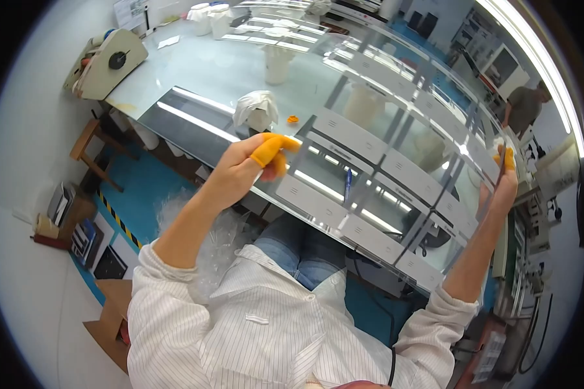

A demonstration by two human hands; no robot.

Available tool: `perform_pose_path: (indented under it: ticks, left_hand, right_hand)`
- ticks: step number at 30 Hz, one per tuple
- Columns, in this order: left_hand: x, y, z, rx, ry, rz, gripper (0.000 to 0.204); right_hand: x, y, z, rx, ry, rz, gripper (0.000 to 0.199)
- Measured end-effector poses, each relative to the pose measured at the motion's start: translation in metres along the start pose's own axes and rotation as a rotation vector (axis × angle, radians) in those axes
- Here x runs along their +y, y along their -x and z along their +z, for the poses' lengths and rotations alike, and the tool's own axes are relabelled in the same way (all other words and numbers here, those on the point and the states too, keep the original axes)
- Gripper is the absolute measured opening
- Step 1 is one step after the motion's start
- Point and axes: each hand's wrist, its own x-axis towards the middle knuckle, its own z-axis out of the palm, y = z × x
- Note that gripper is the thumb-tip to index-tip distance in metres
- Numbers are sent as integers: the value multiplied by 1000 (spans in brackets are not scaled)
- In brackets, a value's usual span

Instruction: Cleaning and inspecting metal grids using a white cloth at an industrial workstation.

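Note:
A large clear sheet (376, 170) printed with rows of light grey rectangular panels is tilted over the table in front of me. My left hand (256, 161) is closed at the sheet's left edge, with orange finger cots on its fingers. A little white shows under those fingers; I cannot make out what it is. At the far right, my right hand (503, 181) grips the sheet's opposite edge, and an orange cot covers a fingertip there. Through the sheet I see a blue pen (348, 184). A crumpled white cloth (255, 109) and a small orange item (292, 119) lie beyond my left hand.
The glass-topped table (194, 68) carries a dark strip (188, 117) with bright reflections. A beige tape dispenser (113, 63) stands at its left end, white containers (209, 18) at the back. A wooden stool (96, 146) is at left. Another person (525, 107) stands far right.

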Motion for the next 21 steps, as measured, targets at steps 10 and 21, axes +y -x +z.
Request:
perform_pose_path:
  ticks: [10,21]
  left_hand:
    - [-5,3,41,172,274,186,20]
    - [24,17,73,385,-568,708,19]
  right_hand:
    - [4,-9,-18,-170,128,-76,30]
    - [-54,134,151,-568,858,-1242,19]
